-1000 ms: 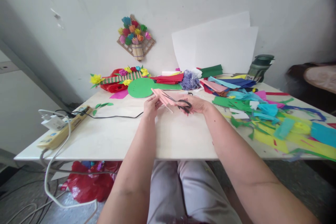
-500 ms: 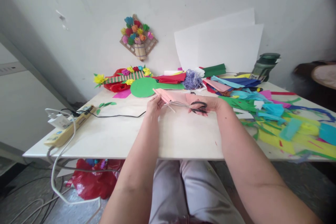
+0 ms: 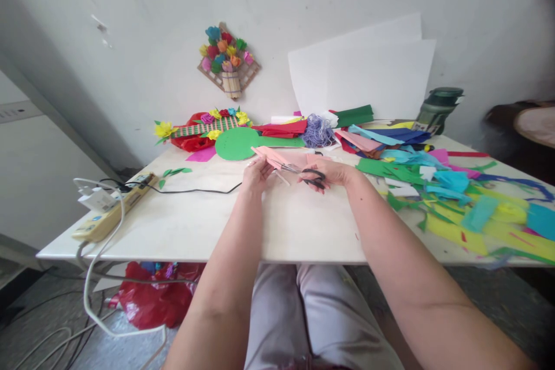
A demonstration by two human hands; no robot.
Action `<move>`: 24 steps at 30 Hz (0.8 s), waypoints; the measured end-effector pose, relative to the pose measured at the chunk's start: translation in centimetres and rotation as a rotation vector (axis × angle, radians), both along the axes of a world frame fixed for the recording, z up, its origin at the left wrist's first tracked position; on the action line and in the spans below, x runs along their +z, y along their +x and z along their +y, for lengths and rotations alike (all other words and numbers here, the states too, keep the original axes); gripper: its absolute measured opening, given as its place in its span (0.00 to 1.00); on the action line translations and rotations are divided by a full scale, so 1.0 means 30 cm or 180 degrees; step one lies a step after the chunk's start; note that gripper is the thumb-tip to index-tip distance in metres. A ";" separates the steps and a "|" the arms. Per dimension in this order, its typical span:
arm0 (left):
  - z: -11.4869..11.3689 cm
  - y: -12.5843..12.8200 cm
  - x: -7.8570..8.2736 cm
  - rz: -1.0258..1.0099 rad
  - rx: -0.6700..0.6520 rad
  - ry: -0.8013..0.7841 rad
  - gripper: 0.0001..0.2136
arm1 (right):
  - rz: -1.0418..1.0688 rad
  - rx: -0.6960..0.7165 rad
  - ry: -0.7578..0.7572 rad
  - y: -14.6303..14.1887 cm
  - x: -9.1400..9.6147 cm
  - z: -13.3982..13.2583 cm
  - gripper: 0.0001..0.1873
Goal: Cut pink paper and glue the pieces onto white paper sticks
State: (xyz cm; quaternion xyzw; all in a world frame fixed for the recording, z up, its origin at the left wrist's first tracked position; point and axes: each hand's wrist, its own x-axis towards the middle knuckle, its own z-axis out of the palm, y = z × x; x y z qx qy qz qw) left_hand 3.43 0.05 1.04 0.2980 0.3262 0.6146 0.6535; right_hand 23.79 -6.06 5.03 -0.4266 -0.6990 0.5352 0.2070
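While the left hand (image 3: 257, 174) pinches the folded pink paper (image 3: 274, 156) between thumb and fingers, the right hand (image 3: 333, 173) is curled through the black handles of the scissors (image 3: 314, 178), whose blades point toward 9 o'clock and reach the paper just beside the left fingertips. Taking the hands as the clock's centre, the paper sits there too, above the white table (image 3: 303, 231), with a thin pale strip (image 3: 283, 178) beneath it at 6 o'clock; whether that strip hangs from the paper or lies loose, I cannot tell. The step in hand looks to be cutting the pink paper, though how far the blades have bitten is too small to make out. As I judge it, the next move calls for a steady left pinch, the layers kept together, and the fingertips clear of the blades' line. At 10 o'clock lies a green paddle-shaped piece (image 3: 236, 144), at 1 o'clock a tangle of purple yarn (image 3: 318, 130), at 3 o'clock some green paper (image 3: 381, 168), and at 4 o'clock yellow scraps (image 3: 455, 232). A power strip (image 3: 113, 209) lies well apart, between 8 and 9 o'clock.
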 end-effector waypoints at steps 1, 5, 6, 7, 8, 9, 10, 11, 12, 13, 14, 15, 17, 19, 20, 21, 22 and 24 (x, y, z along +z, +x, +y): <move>0.001 0.001 -0.001 -0.0008 -0.0007 0.0006 0.02 | 0.0013 0.0010 -0.0002 -0.005 -0.001 0.001 0.21; 0.007 0.003 -0.007 -0.0067 -0.0010 0.0016 0.04 | 0.0060 0.0016 -0.0048 -0.017 -0.008 0.006 0.22; 0.008 0.003 -0.008 -0.0077 -0.0013 0.0019 0.04 | 0.0066 0.0003 -0.0060 -0.018 -0.010 0.008 0.22; 0.008 0.003 -0.008 -0.0082 -0.0018 0.0021 0.04 | 0.0070 -0.0013 -0.0074 -0.019 -0.012 0.009 0.23; 0.009 0.003 -0.009 -0.0082 -0.0024 0.0019 0.05 | 0.0071 -0.0027 -0.0085 -0.020 -0.013 0.010 0.23; 0.009 0.003 -0.009 -0.0079 -0.0026 0.0014 0.05 | 0.0067 -0.0040 -0.0093 -0.021 -0.015 0.011 0.23; 0.009 0.004 -0.009 -0.0076 -0.0024 0.0009 0.05 | 0.0060 -0.0055 -0.0093 -0.022 -0.015 0.011 0.23; 0.010 0.004 -0.009 -0.0073 -0.0017 0.0001 0.05 | 0.0050 -0.0072 -0.0086 -0.024 -0.016 0.011 0.23; 0.011 0.004 -0.010 -0.0069 -0.0006 -0.0010 0.04 | 0.0036 -0.0090 -0.0077 -0.025 -0.016 0.011 0.23; 0.012 0.004 -0.010 -0.0064 0.0005 -0.0022 0.04 | 0.0021 -0.0104 -0.0068 -0.026 -0.015 0.011 0.23; 0.014 0.004 -0.011 -0.0057 0.0015 -0.0029 0.04 | 0.0008 -0.0116 -0.0064 -0.028 -0.015 0.011 0.23; 0.016 0.004 -0.012 -0.0046 0.0021 -0.0040 0.04 | -0.0007 -0.0126 -0.0063 -0.029 -0.014 0.010 0.23; 0.019 0.005 -0.014 -0.0029 0.0033 -0.0058 0.03 | -0.0030 -0.0135 -0.0047 -0.031 -0.013 0.009 0.24; 0.020 0.005 -0.015 -0.0017 0.0039 -0.0071 0.03 | -0.0059 -0.0143 -0.0011 -0.034 -0.012 0.008 0.24; 0.019 0.005 -0.015 -0.0014 0.0037 -0.0074 0.03 | -0.0070 -0.0150 0.0003 -0.035 -0.012 0.008 0.24; 0.019 0.005 -0.015 -0.0014 0.0032 -0.0072 0.03 | -0.0074 -0.0153 0.0011 -0.036 -0.012 0.007 0.24; 0.018 0.004 -0.015 -0.0015 0.0023 -0.0064 0.03 | -0.0072 -0.0157 0.0013 -0.037 -0.012 0.007 0.25; 0.018 0.004 -0.016 -0.0014 0.0002 -0.0036 0.03 | -0.0064 -0.0150 0.0009 -0.038 -0.012 0.006 0.25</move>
